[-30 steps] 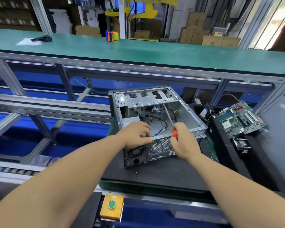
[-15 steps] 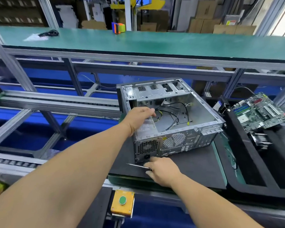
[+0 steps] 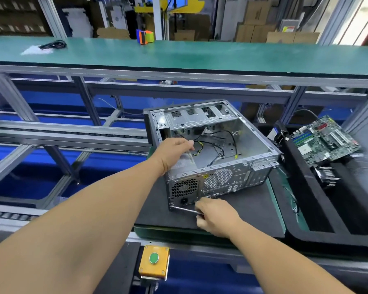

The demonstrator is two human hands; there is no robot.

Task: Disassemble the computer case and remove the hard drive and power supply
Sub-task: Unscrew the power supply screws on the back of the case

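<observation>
The green workbench (image 3: 200, 54) runs across the top of the frame. At centre, the open computer case (image 3: 212, 153) lies on a dark mat (image 3: 242, 209), its power supply (image 3: 183, 166) seated in the near-left corner. My left hand (image 3: 174, 153) rests on that unit, fingers curled over its far edge. Lower centre, my right hand (image 3: 215, 215) pinches a screwdriver (image 3: 185, 210), tip at the case's bottom corner.

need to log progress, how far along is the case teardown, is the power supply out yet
Done: the computer case lies open and a motherboard sits in the tray to its right. In hand: the left hand holds the power supply inside the case, while the right hand grips a screwdriver at the rear. Left: lifting the supply out. No hard drive is visible.
</observation>
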